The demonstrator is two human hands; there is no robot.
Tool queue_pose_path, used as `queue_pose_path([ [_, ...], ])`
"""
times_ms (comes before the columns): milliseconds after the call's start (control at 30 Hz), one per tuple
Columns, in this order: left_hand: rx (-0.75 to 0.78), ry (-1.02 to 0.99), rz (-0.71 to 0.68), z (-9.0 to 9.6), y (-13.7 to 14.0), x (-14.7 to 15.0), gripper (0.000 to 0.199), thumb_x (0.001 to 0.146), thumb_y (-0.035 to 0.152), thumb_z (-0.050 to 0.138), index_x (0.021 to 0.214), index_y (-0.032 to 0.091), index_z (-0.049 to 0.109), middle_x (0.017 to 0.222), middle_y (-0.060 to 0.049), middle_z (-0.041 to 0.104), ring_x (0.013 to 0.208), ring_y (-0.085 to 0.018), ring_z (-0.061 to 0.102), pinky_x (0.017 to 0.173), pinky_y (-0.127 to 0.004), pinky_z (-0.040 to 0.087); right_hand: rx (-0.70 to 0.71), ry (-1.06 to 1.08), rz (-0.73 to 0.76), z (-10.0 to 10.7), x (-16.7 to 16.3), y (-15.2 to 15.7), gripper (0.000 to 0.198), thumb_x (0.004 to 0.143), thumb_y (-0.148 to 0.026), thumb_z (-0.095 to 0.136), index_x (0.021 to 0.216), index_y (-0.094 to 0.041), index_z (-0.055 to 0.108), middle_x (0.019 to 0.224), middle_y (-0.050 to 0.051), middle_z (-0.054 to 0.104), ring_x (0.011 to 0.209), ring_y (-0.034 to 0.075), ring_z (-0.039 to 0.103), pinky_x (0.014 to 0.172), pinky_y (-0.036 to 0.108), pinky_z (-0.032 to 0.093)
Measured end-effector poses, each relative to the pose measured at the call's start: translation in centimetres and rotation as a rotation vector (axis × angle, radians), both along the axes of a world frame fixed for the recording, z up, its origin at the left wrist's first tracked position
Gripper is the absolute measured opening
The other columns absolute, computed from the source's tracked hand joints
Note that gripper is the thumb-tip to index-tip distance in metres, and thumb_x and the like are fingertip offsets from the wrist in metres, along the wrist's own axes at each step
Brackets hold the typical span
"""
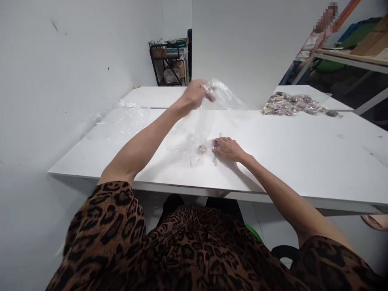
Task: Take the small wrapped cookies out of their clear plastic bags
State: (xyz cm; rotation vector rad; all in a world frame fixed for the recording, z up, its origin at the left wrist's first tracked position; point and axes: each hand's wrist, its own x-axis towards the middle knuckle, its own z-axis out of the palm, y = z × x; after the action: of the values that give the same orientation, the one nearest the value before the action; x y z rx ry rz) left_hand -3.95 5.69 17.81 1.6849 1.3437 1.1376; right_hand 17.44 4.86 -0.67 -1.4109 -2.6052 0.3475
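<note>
My left hand [194, 96] is raised above the table and closed on a crumpled clear plastic bag [222, 92], blurred by motion. From it, thin see-through film hangs down toward the tabletop. Lower and to the right, my right hand [228, 148] rests on the white table [287, 161], its fingers curled and pressed on clear plastic at their tips. Just left of those fingertips lies a small brownish item [202, 149] in or under the film; its kind is too blurred to make out.
A heap of small clear-wrapped pieces [291, 104] lies at the back right. More crumpled clear plastic [124, 117] spreads along the left side by the wall. A white panel [236, 48] rises behind the table. Another person [313, 46] is at the far right, beside a shelf.
</note>
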Motion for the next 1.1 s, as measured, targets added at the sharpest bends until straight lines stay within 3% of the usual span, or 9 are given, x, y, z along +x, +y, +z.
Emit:
queue_pose_path([
  [133, 0.129, -0.117, 0.177, 1.4, 0.1, -1.9, 0.027, 0.108, 0.036, 0.038, 0.098, 0.024, 0.06, 0.093, -0.001, 0.076, 0.049, -0.01, 0.029, 0.051, -0.03, 0.024, -0.092, 0.015, -0.113, 1.4, -1.2, -0.3, 0.056, 0.103, -0.056, 0.04, 0.14, -0.018, 0.057, 0.139, 0.021, 0.063, 0.126, 0.038, 0.059, 0.101, 0.051, 0.049],
  [233, 0.098, -0.088, 0.3, 1.8, 0.4, -3.7, 0.03, 0.105, 0.051, 0.038, 0.104, 0.031, 0.06, 0.085, 0.001, 0.075, 0.051, -0.014, 0.039, 0.049, -0.031, 0.025, -0.075, -0.07, -0.164, 1.7, -4.1, -1.2, 0.071, 0.101, -0.064, 0.04, 0.154, -0.018, 0.044, 0.155, 0.025, 0.048, 0.137, 0.045, 0.05, 0.106, 0.06, 0.044],
  [333, 0.107, -0.099, 0.37, 1.5, 0.1, -5.9, 0.033, 0.102, 0.057, 0.041, 0.112, 0.032, 0.06, 0.075, 0.002, 0.07, 0.058, -0.015, 0.045, 0.051, -0.03, 0.027, -0.035, -0.137, -0.089, 1.3, -6.6, -1.9, 0.062, 0.099, -0.062, 0.046, 0.143, -0.019, 0.055, 0.147, 0.024, 0.053, 0.134, 0.045, 0.05, 0.106, 0.062, 0.043],
  [433, 0.154, -0.133, 0.49, 1.0, -1.0, -8.6, 0.025, 0.106, 0.042, 0.04, 0.109, 0.026, 0.058, 0.082, 0.005, 0.07, 0.06, -0.01, 0.035, 0.056, -0.028, 0.025, -0.001, -0.072, -0.043, 0.9, -6.9, -1.6, 0.044, 0.095, -0.051, 0.056, 0.125, -0.019, 0.061, 0.133, 0.023, 0.062, 0.125, 0.041, 0.054, 0.101, 0.055, 0.046],
  [533, 0.212, -0.235, 0.574, 0.4, -2.5, -11.9, 0.03, 0.101, 0.05, 0.047, 0.104, 0.023, 0.059, 0.089, 0.007, 0.071, 0.064, -0.008, 0.033, 0.056, -0.027, 0.023, -0.062, 0.131, 0.009, 0.8, -5.5, -1.2, 0.029, 0.091, -0.043, 0.062, 0.107, -0.02, 0.057, 0.111, 0.016, 0.069, 0.107, 0.032, 0.059, 0.094, 0.046, 0.048],
  [667, 0.198, -0.328, 0.569, -1.3, -4.2, -15.4, 0.031, 0.074, 0.059, 0.07, 0.09, 0.032, 0.065, 0.081, 0.017, 0.074, 0.062, -0.009, 0.035, 0.053, -0.027, 0.022, -0.309, 0.512, 0.0, 0.6, -3.7, -1.6, 0.031, 0.084, -0.047, 0.066, 0.086, -0.024, 0.046, 0.074, -0.002, 0.056, 0.072, 0.017, 0.054, 0.073, 0.033, 0.045],
  [867, 0.059, -0.372, 0.504, -4.4, -7.1, -16.2, 0.01, 0.066, 0.043, 0.071, 0.075, 0.039, 0.068, 0.065, 0.023, 0.07, 0.057, -0.009, 0.034, 0.049, -0.023, 0.018, -0.575, 1.013, -0.145, 0.0, -0.6, -4.3, 0.046, 0.069, -0.047, 0.083, 0.084, -0.024, 0.046, 0.067, -0.006, 0.057, 0.063, 0.015, 0.06, 0.062, 0.031, 0.047],
  [1000, -0.064, -0.281, 0.459, -5.9, -9.9, -15.7, 0.01, 0.072, 0.039, 0.068, 0.08, 0.044, 0.073, 0.079, 0.028, 0.075, 0.053, -0.008, 0.034, 0.046, -0.023, 0.023, -0.51, 1.094, -0.408, 0.4, 4.5, -3.1, 0.049, 0.063, -0.041, 0.091, 0.082, -0.022, 0.05, 0.071, -0.001, 0.063, 0.063, 0.015, 0.063, 0.053, 0.025, 0.043],
  [1100, -0.095, -0.269, 0.453, -6.8, -11.2, -14.9, 0.006, 0.075, 0.04, 0.071, 0.075, 0.045, 0.075, 0.076, 0.026, 0.075, 0.051, -0.007, 0.039, 0.045, -0.021, 0.024, -0.331, 1.084, -0.719, 2.6, 9.7, 2.6, 0.043, 0.06, -0.026, 0.088, 0.079, -0.021, 0.05, 0.071, 0.001, 0.061, 0.063, 0.017, 0.063, 0.048, 0.024, 0.041],
])
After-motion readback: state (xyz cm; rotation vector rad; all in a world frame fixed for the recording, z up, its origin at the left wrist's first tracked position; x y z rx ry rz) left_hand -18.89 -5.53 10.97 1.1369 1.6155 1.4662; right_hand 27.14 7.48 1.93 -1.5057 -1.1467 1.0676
